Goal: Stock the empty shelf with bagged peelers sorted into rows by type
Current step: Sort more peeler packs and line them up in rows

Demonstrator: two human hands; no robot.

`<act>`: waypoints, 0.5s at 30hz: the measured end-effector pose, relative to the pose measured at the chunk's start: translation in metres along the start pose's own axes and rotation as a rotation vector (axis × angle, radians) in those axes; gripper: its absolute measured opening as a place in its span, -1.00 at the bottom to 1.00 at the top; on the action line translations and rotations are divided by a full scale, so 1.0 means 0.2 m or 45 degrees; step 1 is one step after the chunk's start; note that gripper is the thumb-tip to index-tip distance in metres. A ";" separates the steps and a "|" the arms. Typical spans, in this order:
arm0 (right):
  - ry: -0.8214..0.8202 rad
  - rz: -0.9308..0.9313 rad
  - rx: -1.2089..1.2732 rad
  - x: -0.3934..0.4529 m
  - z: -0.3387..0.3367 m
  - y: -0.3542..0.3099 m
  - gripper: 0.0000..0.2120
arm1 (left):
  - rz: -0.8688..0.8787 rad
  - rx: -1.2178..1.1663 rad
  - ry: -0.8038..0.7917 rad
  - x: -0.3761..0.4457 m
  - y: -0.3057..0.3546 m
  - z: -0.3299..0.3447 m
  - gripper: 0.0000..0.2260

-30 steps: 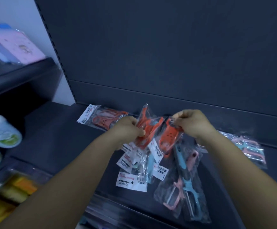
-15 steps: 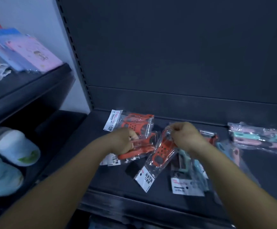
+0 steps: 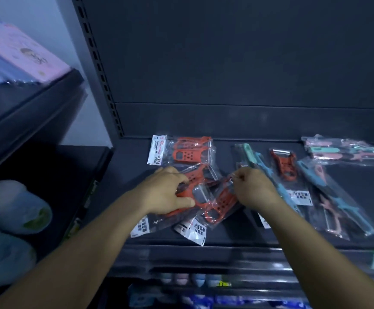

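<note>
Two hands work low on the shelf (image 3: 237, 238). Left hand (image 3: 167, 191) grips a red bagged peeler (image 3: 198, 192), its long axis running toward 2 o'clock; the back red row (image 3: 191, 150) lies at 12 o'clock, nearer this hand. Right hand (image 3: 251, 189) pinches a second red peeler bag (image 3: 220, 207), fingers curled.

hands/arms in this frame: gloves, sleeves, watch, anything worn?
Nothing worn that shows. The left hand and right hand are bare, no gloves, and no rings are visible in this dim view. Both forearms are bare from wrist to the frame's bottom edge: no sleeve, watch, band or marking in view.
</note>
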State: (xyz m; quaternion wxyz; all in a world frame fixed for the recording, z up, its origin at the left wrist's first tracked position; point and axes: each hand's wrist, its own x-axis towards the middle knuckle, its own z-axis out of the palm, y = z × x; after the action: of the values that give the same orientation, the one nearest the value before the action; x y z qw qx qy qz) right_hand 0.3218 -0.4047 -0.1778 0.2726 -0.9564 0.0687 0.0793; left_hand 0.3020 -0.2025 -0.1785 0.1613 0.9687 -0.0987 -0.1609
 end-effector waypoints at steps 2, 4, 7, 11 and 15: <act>0.002 0.002 -0.017 -0.02 0.00 0.00 -0.78 | 0.010 0.055 -0.038 -0.02 0.00 0.01 -0.31; -0.004 0.003 -0.050 -0.04 0.00 0.00 -0.79 | 0.026 0.125 -0.024 -0.03 0.00 0.02 -0.36; -0.048 -0.009 -0.117 -0.05 0.02 -0.02 -0.78 | 0.047 0.145 0.040 -0.05 -0.01 0.02 -0.54; -0.061 -0.010 -0.112 -0.06 0.01 -0.02 -0.78 | 0.006 0.123 0.095 -0.06 -0.05 -0.01 -0.73; -0.017 0.000 0.080 -0.04 0.01 -0.02 -0.81 | -0.025 0.045 0.130 -0.08 -0.07 -0.07 -0.79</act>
State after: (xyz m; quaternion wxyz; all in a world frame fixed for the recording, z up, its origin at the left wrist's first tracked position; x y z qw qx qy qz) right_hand 0.3148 -0.3992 -0.1757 0.3030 -0.9468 0.0695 0.0834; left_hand 0.2938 -0.1810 -0.1657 0.1474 0.9792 -0.0838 -0.1112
